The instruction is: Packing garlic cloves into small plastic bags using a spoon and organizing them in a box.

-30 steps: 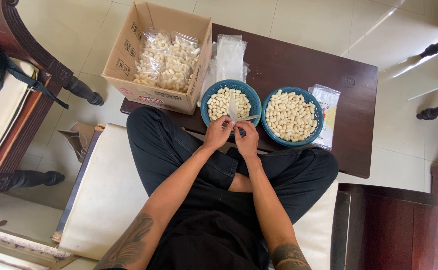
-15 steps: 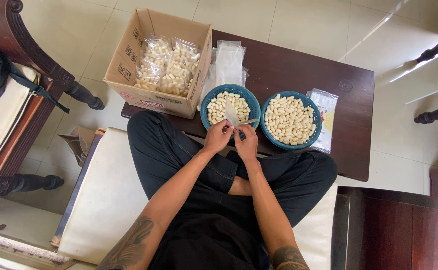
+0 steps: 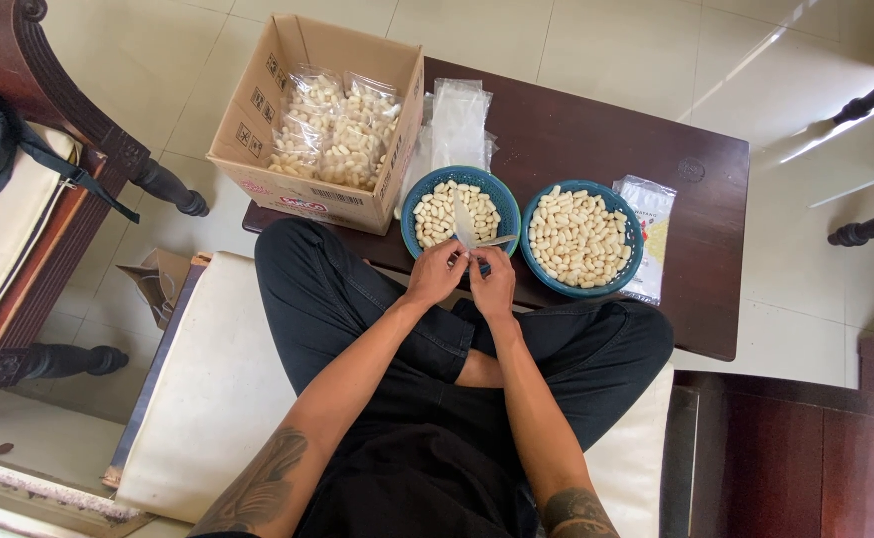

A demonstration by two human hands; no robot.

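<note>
My left hand [image 3: 436, 274] and my right hand [image 3: 494, 282] meet at the near edge of a dark wooden table [image 3: 696, 189], both pinching a small clear plastic bag [image 3: 469, 231] that stands up between them. Just beyond the hands sits a blue bowl [image 3: 423, 195] of pale puffed snacks. A second, fuller blue bowl [image 3: 628, 261] of the same snacks stands to its right. I sit cross-legged in black trousers on a white cushion [image 3: 208, 399].
A cardboard box [image 3: 258, 110] holding several filled clear bags rests on the table's left end. A stack of empty clear bags [image 3: 457, 120] lies behind the left bowl; a printed packet [image 3: 651, 214] lies right of the bowls. A wooden chair [image 3: 48, 229] stands at left.
Both hands stay together over the near bowl with the small bag; only the fingers shift slightly on it.
</note>
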